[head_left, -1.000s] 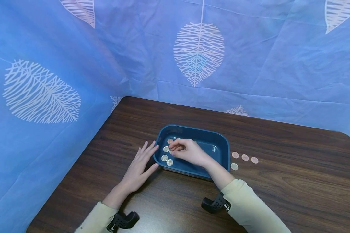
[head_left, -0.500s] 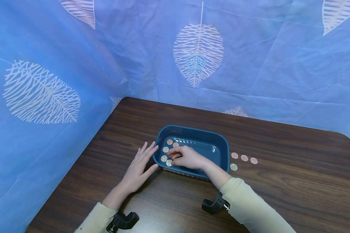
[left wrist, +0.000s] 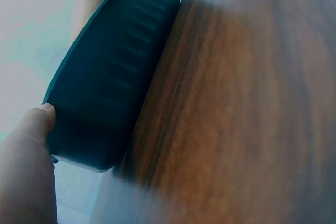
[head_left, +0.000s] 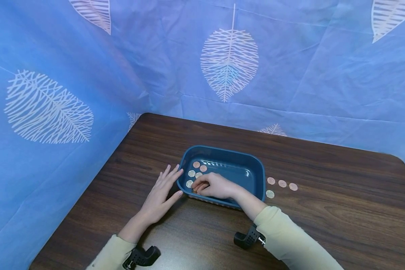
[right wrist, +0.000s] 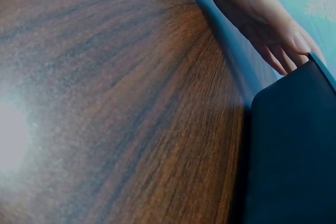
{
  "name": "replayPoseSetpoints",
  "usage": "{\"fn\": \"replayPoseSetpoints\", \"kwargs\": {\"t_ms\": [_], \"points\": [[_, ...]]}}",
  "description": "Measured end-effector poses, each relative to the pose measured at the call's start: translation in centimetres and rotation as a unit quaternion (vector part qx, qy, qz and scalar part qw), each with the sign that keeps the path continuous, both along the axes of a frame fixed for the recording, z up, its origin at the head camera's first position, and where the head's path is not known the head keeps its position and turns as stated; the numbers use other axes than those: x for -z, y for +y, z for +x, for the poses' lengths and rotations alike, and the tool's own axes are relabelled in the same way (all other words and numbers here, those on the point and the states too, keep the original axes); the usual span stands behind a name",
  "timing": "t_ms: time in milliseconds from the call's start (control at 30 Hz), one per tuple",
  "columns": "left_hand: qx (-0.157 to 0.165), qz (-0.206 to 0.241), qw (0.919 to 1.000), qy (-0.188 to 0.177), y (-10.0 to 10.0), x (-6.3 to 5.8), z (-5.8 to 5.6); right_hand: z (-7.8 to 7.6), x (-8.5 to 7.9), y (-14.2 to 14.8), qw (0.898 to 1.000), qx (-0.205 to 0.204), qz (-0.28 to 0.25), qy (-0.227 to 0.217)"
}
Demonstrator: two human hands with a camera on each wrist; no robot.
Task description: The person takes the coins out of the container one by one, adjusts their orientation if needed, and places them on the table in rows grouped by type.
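A blue tray (head_left: 237, 168) stands on the table, with copper and silvery coins near its left end. Against that end lies my left hand (head_left: 162, 195), fingers straight and spread; in the left wrist view its thumb (left wrist: 31, 135) touches the tray's rim. My right hand (head_left: 219, 186) reaches inside, fingers bent and pointing down at the front left. It hides the front coin there, and I cannot tell whether the fingers pinch it. Still showing beside it are a silvery coin (head_left: 189, 184) and a copper coin (head_left: 203, 168). The right wrist view catches my left hand (right wrist: 262, 14) at the tray's corner.
Right of the tray, three copper coins (head_left: 282, 183) lie in a row on the dark wood table (head_left: 341, 210), a silvery coin (head_left: 270, 194) in front of them. Blue leaf-patterned cloth (head_left: 172, 56) hangs behind and to the left.
My right hand has moved toward the near side of the tray, uncovering a copper and a silvery coin and covering the front one. My left hand has stayed put.
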State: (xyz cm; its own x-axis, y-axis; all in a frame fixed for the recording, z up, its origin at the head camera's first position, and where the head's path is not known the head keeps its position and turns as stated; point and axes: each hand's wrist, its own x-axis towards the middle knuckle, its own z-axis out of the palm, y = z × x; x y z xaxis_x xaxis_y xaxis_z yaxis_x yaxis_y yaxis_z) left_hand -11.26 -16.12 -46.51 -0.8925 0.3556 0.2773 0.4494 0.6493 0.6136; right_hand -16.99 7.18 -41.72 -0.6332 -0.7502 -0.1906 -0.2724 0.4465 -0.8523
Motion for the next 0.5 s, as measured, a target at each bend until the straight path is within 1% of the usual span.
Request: {"fn": "replayPoseSetpoints", "kwargs": {"t_ms": [267, 367, 500], "points": [[-0.001, 0.002, 1.0, -0.001, -0.04, -0.08, 0.08, -0.03, 0.09, -0.05, 1.0, -0.021, 0.003, -0.002], [0.0, 0.002, 1.0, -0.002, -0.06, -0.07, 0.05, -0.07, 0.12, -0.02, 1.0, -0.021, 0.003, -0.013], [0.006, 0.002, 0.9999, 0.007, -0.1, -0.09, 0.0, -0.1, -0.03, 0.06, 0.999, -0.022, 0.002, -0.037]]}}
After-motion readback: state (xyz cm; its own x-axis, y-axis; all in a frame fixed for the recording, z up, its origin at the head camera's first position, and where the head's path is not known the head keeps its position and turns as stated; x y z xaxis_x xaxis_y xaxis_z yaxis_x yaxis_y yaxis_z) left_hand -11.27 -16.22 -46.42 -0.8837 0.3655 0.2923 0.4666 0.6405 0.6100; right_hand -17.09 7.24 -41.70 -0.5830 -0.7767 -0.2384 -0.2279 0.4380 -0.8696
